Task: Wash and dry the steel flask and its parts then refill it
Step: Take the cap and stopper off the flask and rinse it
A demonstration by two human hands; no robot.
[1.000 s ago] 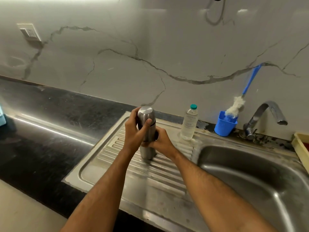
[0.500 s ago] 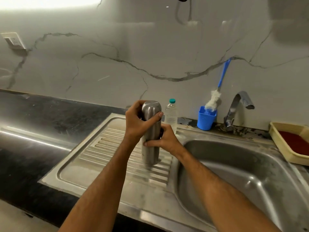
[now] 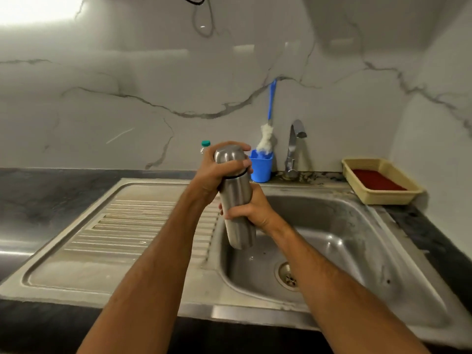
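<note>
A steel flask [image 3: 236, 200] with its rounded steel cap [image 3: 228, 154] on is held upright in the air over the left edge of the sink basin [image 3: 352, 241]. My left hand [image 3: 213, 172] grips the cap from the left, fingers wrapped over its top. My right hand [image 3: 251, 209] grips the flask's body at mid height from the right. The flask's base hangs free above the basin, touching nothing.
A ribbed steel draining board [image 3: 132, 226] lies left of the basin. Behind stand a plastic bottle with a teal cap [image 3: 205, 143], a blue cup [image 3: 261, 166] holding a bottle brush [image 3: 267, 139], and the tap [image 3: 293, 146]. A beige tray [image 3: 378, 181] with a red mat sits at right.
Both hands have lifted the flask off the draining board and carried it right, over the basin's edge. The view has turned right with it.
</note>
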